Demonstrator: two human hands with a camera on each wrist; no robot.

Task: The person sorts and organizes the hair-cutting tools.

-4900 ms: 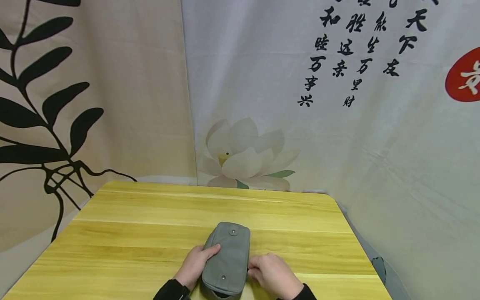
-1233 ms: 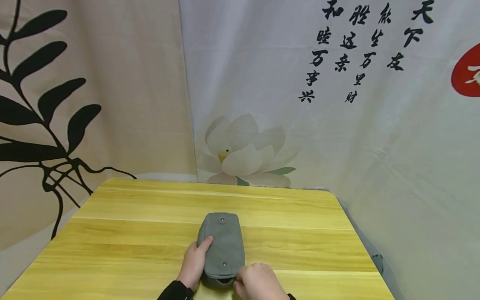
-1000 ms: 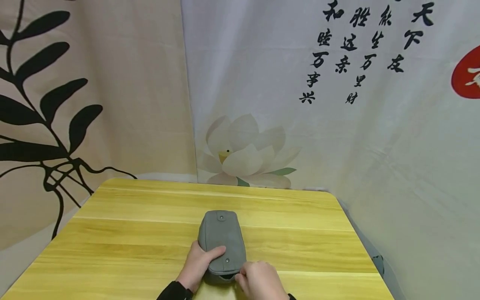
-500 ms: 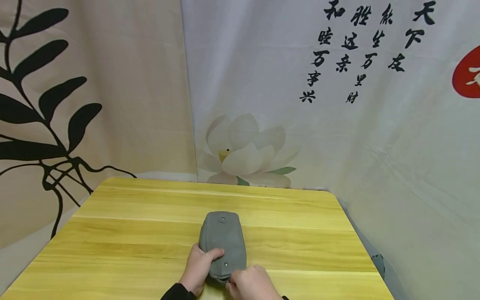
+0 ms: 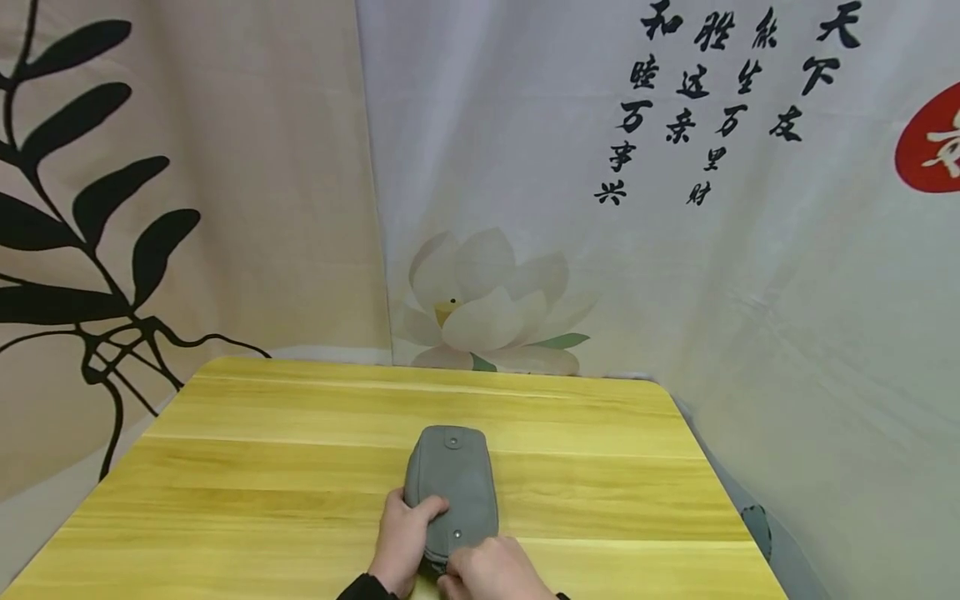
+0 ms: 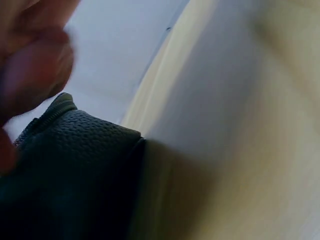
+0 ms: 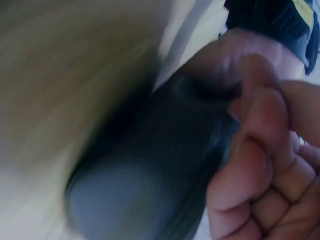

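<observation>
A grey zip pouch (image 5: 453, 487) with a metal snap near each end lies mid-table, close to me. My left hand (image 5: 405, 537) grips its left side, thumb across the top. At the pouch's near end, my right hand (image 5: 497, 571) has curled fingers that pinch at the zip edge; the zipper pull itself is hidden behind them. In the left wrist view, a stretch of zipper (image 6: 55, 112) runs along the dark, grained pouch corner. The right wrist view is blurred, with curled fingers (image 7: 240, 175) beside the pouch's side.
A yellow wood-grain table (image 5: 300, 433) spreads around the pouch. Behind it hangs a pale cloth backdrop (image 5: 480, 167) printed with a lotus, dark leaves and characters. Its right edge meets grey-white cloth (image 5: 825, 375).
My right hand has moved from the pouch's right side round to its near end and leftward. The dark gap in the zip there no longer shows. The left hand keeps its grip.
</observation>
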